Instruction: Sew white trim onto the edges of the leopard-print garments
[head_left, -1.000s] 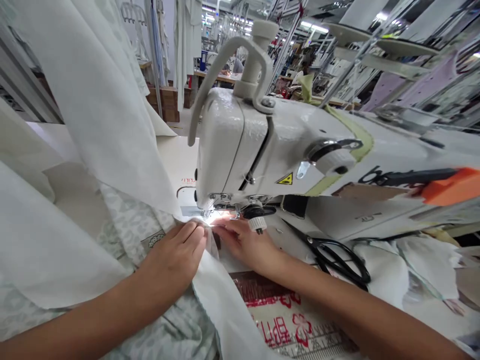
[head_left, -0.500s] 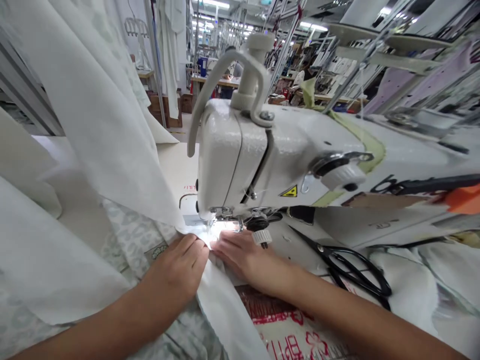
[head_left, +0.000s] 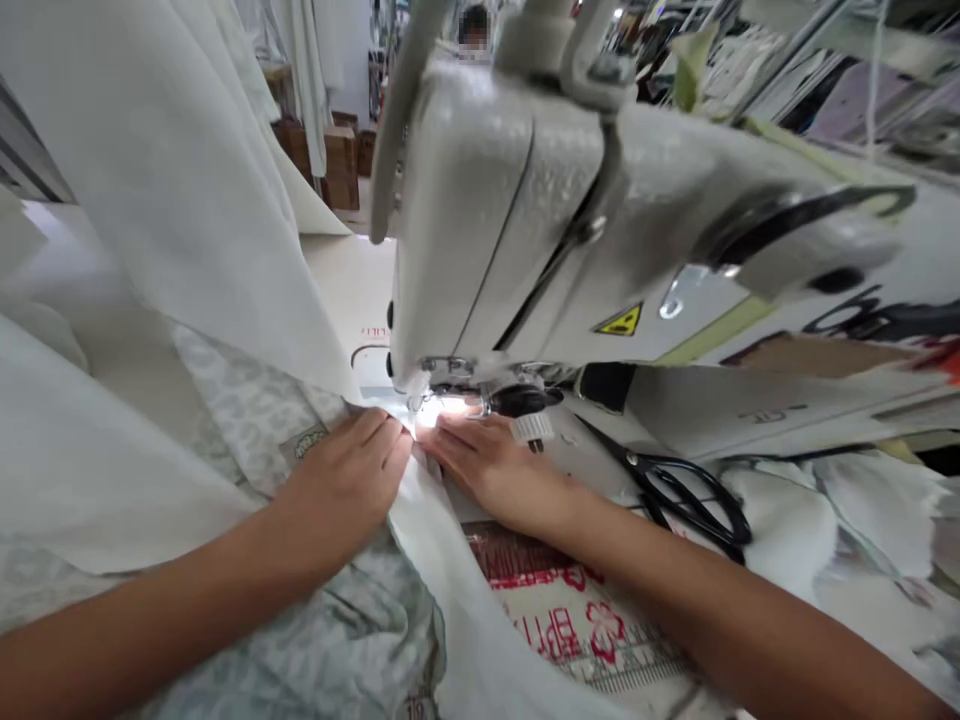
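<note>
A white industrial sewing machine (head_left: 525, 220) fills the upper middle, its lit needle area (head_left: 439, 408) just above my fingers. My left hand (head_left: 349, 485) lies flat, fingers together, pressing the white fabric (head_left: 172, 230) and the pale green patterned cloth (head_left: 247, 410) down left of the needle. My right hand (head_left: 487, 465) lies flat on the seam edge right of the needle, fingertips at the presser foot. Both hands touch the fabric strip (head_left: 442, 560) that runs back toward me between them.
Black scissors (head_left: 686, 495) lie on the table right of my right wrist. A printed red-and-white ruler sheet (head_left: 562, 620) lies under my right forearm. More white cloth (head_left: 825, 520) is heaped at the right. Hanging fabric and a person's blurred head show far behind.
The view has come closer to the machine and tilted down. Both hands stay pressed on the fabric at the needle, shifted slightly forward.
</note>
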